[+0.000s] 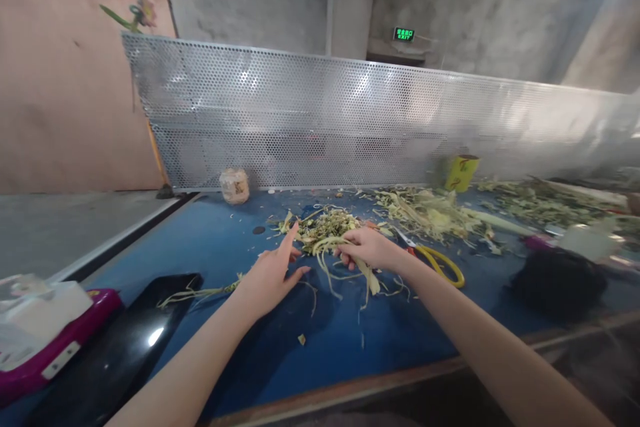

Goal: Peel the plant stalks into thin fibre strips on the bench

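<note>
My left hand (273, 270) hovers over the blue table (225, 240) with its fingers stretched out and apart, holding nothing, just left of a small heap of pale green plant strips and scraps (327, 227). My right hand (367, 248) rests on the near side of that heap, fingers curled round a bunch of the long strips (360, 273) that trail toward me. Yellow-handled scissors (437, 261) lie on the table right beside my right wrist.
A larger heap of scraps (430, 210) spreads to the right. A perforated metal screen (350, 120) closes the table's far side, with a small jar (235, 185) and a yellow cup (461, 172) before it. A black glossy object (125, 347), a magenta box (50, 333) and a dark bundle (557, 283) lie nearby.
</note>
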The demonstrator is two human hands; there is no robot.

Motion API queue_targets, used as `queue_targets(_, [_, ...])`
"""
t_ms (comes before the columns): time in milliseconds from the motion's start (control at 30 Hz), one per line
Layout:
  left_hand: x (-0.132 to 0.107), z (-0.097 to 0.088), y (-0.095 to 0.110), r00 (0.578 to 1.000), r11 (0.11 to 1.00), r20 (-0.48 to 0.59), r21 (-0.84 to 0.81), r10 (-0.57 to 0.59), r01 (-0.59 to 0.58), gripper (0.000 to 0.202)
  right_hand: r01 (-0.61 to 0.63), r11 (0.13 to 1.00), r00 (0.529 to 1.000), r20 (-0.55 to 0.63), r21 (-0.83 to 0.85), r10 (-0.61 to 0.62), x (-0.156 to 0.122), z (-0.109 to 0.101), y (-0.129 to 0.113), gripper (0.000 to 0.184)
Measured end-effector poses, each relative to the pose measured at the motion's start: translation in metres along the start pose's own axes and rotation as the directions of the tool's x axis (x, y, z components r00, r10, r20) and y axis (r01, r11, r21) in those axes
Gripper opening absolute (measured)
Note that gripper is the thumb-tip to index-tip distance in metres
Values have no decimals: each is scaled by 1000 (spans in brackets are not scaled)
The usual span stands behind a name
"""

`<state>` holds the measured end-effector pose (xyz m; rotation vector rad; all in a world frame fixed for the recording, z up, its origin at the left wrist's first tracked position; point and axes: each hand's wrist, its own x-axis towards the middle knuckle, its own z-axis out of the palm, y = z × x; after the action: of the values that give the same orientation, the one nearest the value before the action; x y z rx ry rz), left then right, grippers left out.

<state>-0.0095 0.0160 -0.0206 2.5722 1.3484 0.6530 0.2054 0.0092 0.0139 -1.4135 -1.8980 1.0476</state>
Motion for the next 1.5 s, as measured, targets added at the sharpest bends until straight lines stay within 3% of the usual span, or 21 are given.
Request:
queue_targets(167, [-3, 2, -4, 993, 989, 99, 126, 65, -77, 57, 62, 953, 995, -94, 296, -36, 13, -11, 1, 27])
queue_targets(267, [-2, -1, -2, 993, 984, 104, 164, 56, -72, 53, 51, 913, 996, -88, 404, -16, 18, -14, 12, 28])
queue_targets(433, [2, -5, 4, 1000, 997, -26, 71, -6, 8, 55, -20, 981, 994, 105, 194, 0, 13, -9, 23, 28])
queue_targets(567, [3, -5, 3, 978, 993, -196, -108, -69, 49, 57, 90, 996, 968, 233, 18, -92, 6, -1, 16, 25])
queue_targets(667, [-1, -3, 4, 985, 980, -167, -199, -46, 13, 58, 162, 987, 944, 293, -19, -150, 5, 6, 13, 22])
queue_targets(867, [-3, 5, 10, 997, 960, -57, -269, 59, -72, 76, 230, 969, 938, 246, 89, -246, 6, 15, 15, 20])
queue_targets(1033, [0, 4, 12, 998, 956, -41, -288, 45, -55, 61, 226, 956, 926, 263, 188, -271, 4, 8, 14, 25])
queue_targets(1200, [-1, -2, 11, 996, 960, -84, -281, -37, 12, 49, 116, 944, 958, 217, 310, -189, 8, 2, 23, 25])
queue_targets(1333, [-1, -4, 9, 985, 964, -140, -260, -102, 63, 47, -11, 881, 967, 231, 472, -111, 10, 2, 30, 28])
queue_targets(1500, [-1, -6, 9, 979, 955, -139, -274, -151, 109, 48, 19, 922, 954, 268, 386, -132, 8, 1, 31, 29])
